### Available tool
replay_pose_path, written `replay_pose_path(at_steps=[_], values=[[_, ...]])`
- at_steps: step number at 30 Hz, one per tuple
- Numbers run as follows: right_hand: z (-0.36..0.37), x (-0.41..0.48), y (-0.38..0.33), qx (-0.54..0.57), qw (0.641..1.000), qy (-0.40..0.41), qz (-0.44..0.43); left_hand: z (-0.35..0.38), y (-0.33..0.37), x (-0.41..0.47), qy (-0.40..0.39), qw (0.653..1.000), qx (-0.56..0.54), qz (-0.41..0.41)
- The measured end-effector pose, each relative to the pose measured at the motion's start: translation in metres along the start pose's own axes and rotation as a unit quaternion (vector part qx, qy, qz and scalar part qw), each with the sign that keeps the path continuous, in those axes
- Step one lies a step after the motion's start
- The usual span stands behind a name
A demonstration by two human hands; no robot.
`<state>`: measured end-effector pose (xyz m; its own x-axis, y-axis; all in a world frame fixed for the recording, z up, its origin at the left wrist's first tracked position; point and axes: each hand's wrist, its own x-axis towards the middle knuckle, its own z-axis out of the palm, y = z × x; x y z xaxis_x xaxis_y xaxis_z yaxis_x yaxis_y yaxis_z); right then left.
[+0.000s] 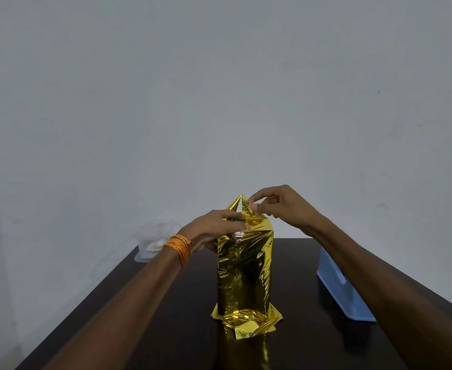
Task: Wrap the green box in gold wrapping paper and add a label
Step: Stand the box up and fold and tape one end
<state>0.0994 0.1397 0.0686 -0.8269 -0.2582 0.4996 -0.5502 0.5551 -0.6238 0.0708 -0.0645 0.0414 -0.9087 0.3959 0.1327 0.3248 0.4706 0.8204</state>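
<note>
A dark table is carrying the green box, which is standing upright mid-table with its long axis vertical, sheathed in gold wrapping paper. The right hand is pinching the peaked top flap. The left hand seems to be pinching the fold just below it.

Gold wrapping paper hides the green box but for a sliver by the left hand. The right forearm covers part of the blue tray. What lies in the clear container is blurred. The counter is cut off below.
</note>
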Motion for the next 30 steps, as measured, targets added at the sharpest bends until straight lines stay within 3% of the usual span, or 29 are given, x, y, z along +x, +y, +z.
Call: replay_pose_path(at_steps=[3, 19, 30], values=[[0.004, 0.007, 0.001, -0.004, 0.999, -0.042, 0.012, 0.0, 0.0, -0.001, 0.003, 1.0, -0.006, -0.001], [0.018, 0.024, 0.012, -0.012, 0.996, -0.056, 0.071, 0.002, -0.003, 0.004, 0.012, 1.0, 0.007, -0.002], [0.021, 0.038, 0.008, -0.116, 0.987, -0.084, 0.074, 0.001, -0.003, 0.004, 0.01, 1.0, 0.014, -0.009]])
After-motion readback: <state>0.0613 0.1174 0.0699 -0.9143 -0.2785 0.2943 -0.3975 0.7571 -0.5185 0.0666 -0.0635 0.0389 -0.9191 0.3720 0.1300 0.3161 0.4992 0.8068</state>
